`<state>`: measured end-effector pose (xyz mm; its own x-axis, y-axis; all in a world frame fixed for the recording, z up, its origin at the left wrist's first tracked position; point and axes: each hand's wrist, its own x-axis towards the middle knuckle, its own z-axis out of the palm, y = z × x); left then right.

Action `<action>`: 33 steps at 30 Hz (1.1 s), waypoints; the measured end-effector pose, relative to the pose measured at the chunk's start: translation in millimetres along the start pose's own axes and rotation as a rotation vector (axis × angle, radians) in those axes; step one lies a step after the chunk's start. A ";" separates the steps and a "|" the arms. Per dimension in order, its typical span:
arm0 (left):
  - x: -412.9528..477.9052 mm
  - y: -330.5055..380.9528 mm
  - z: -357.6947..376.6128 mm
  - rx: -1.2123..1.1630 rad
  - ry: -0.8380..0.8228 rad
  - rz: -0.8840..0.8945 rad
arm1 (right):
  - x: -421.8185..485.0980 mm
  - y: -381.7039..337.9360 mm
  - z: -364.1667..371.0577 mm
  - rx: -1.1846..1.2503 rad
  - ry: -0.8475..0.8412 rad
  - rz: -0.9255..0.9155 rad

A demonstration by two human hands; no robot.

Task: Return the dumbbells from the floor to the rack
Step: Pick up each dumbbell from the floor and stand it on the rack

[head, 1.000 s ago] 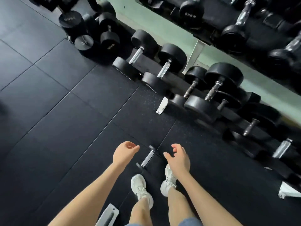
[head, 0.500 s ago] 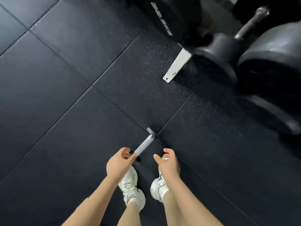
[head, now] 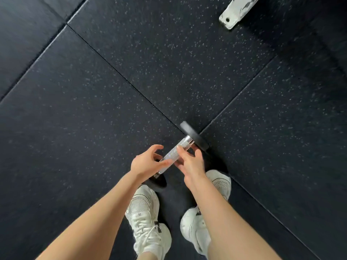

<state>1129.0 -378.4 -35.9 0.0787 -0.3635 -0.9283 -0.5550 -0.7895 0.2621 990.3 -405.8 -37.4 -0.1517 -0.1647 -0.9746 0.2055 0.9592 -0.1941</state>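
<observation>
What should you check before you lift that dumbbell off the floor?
1. Dumbbell lies flat on the floor mat: ok.
2. Left hand wrapped round the handle: not ok, fingers open.
3. Right hand wrapped round the handle: not ok, only the thumb touches.
4. Shoes out from under the weights: ok.
5. Free slot on the rack: cannot tell, only the rack foot shows.

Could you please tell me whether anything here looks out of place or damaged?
Only the dumbbell: it lies on the floor mat just ahead of the shoes, away from the white metal foot. The left hand and right hand flank its handle. Nothing looks damaged.
</observation>
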 end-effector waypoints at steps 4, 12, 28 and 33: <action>8.2 -1.3 0.8 0.049 -0.041 0.007 | 12.3 6.1 2.5 0.102 -0.035 0.009; -36.6 22.5 -5.1 0.052 -0.002 0.070 | -23.2 -13.6 -4.0 0.079 -0.015 0.022; -409.8 208.5 -134.8 -0.012 0.195 0.247 | -404.1 -174.2 -47.0 0.034 -0.064 -0.195; -534.6 276.1 -182.9 -0.058 0.293 0.285 | -550.3 -248.0 -52.5 0.028 -0.129 -0.345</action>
<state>1085.1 -492.5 581.0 0.1662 -0.6903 -0.7041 -0.5416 -0.6606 0.5199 972.1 -541.1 552.9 -0.0939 -0.5068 -0.8570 0.1903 0.8358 -0.5151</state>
